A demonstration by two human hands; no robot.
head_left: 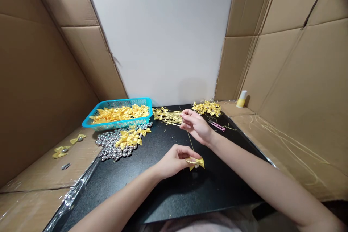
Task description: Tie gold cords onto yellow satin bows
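My left hand (176, 160) pinches a yellow ribbon bow (200, 162) with a silver bead hanging at its underside, low over the black table. Above and slightly to the right, my right hand (196, 125) is closed with its fingertips together on a thin gold cord (190, 140). The cord runs taut from those fingertips down to the bow. Behind my right hand lies a bundle of gold cord lengths (170, 116). Pink thread snips (217, 125) rest just right of that hand.
A blue basket (116, 128) of yellow bows stands at the back left. Silver beads (108, 145) and loose bows (130, 138) lie before it. More bows (208, 108) are piled at the back right. A thread spool (241, 99) stands on cardboard; cardboard walls flank both sides.
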